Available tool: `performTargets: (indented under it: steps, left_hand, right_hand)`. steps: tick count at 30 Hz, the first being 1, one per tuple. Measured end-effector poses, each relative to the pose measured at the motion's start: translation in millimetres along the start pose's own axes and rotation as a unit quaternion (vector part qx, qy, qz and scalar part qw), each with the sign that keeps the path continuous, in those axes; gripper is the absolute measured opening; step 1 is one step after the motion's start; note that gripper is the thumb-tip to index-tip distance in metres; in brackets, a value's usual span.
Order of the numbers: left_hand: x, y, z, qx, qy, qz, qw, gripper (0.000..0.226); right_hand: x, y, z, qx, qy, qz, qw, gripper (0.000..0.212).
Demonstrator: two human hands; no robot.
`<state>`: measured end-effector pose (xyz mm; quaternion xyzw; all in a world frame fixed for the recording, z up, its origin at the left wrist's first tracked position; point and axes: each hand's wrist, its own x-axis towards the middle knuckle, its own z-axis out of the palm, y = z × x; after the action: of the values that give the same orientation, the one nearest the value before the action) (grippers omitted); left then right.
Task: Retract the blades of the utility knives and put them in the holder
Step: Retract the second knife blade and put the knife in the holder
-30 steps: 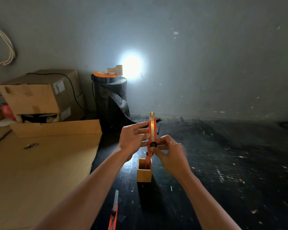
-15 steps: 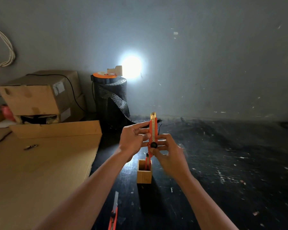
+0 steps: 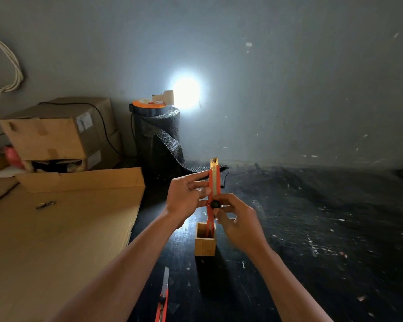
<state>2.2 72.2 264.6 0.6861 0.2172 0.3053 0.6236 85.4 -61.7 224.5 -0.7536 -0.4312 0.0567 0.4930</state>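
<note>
I hold an orange utility knife (image 3: 213, 180) upright above a small wooden holder (image 3: 205, 246) on the dark floor. My left hand (image 3: 186, 196) grips the knife's upper body from the left. My right hand (image 3: 236, 219) pinches the black slider knob at its middle. A short blade tip shows at the top of the knife. The knife's lower end reaches down into the holder's opening; whether another knife stands inside I cannot tell. A second orange knife (image 3: 163, 300) lies on the floor near the bottom edge, its blade extended.
A large flat cardboard sheet (image 3: 56, 240) covers the floor on the left, with cardboard boxes (image 3: 56, 133) behind it. A black roll of mesh material (image 3: 158, 140) with a lamp on top stands against the wall. Dark floor stretches to the right.
Both hands and the knife have barely shifted; the blade tip above the knife body looks about the same length. My right hand has moved slightly on the slider knob.
</note>
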Motion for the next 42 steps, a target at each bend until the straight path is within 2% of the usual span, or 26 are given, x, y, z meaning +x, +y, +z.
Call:
performTargets:
  steps: [3,8,12,17,22,24,26,28,31,34,39,42]
  left_hand:
    - [0.1,-3.7,-2.4,-0.003,-0.001,-0.005,1.000,0.047]
    - [-3.2,-15.4,-4.2,-0.006,-0.001,-0.010,1.000,0.046]
    - [-3.1,-26.9,-9.7,-0.024,-0.005,-0.020,1.000,0.045]
    - [4.3,-40.1,-14.8,-0.037,-0.010,-0.023,0.999,0.045]
    - [12.1,-60.5,-18.8,-0.063,-0.036,-0.042,0.996,0.046]
    - [15.2,-72.6,-18.7,-0.077,-0.042,-0.059,0.994,0.045]
    - [21.6,-88.1,-18.3,-0.076,-0.038,-0.070,0.994,0.044]
    - [31.0,-105.5,-19.7,-0.052,-0.020,-0.076,0.996,0.043]
    - [45.9,-139.0,-24.3,0.035,0.010,-0.098,0.994,0.042]
    - [52.8,-169.9,-25.1,0.117,0.003,-0.134,0.984,0.051]
    - [62.3,-215.0,-18.6,0.201,-0.039,-0.193,0.960,0.084]
    - [68.0,-233.9,-13.9,0.221,-0.057,-0.215,0.950,0.096]
  right_hand:
    - [0.3,2.0,4.9,0.017,0.009,0.014,1.000,0.018]
    - [-4.3,7.2,13.3,0.030,0.036,0.015,0.999,0.024]
    - [-6.6,13.0,20.0,0.037,0.011,0.007,0.999,0.028]
    - [0.9,21.9,27.0,0.032,-0.005,0.016,0.999,0.021]
    - [26.0,32.0,32.9,0.078,0.023,0.067,0.994,0.038]
    - [39.4,38.3,34.2,0.080,0.023,0.055,0.995,0.044]
    - [51.8,46.1,36.4,0.093,0.012,0.047,0.994,0.040]
    - [62.4,56.7,41.0,0.111,-0.001,0.056,0.992,0.029]
    - [76.2,79.9,55.0,0.100,0.008,0.087,0.991,0.027]
    - [85.3,107.0,72.5,0.079,0.013,0.111,0.991,0.019]
    - [95.0,138.1,100.6,0.005,0.005,0.132,0.991,0.011]
    - [101.3,152.5,112.6,-0.033,-0.003,0.140,0.990,0.017]
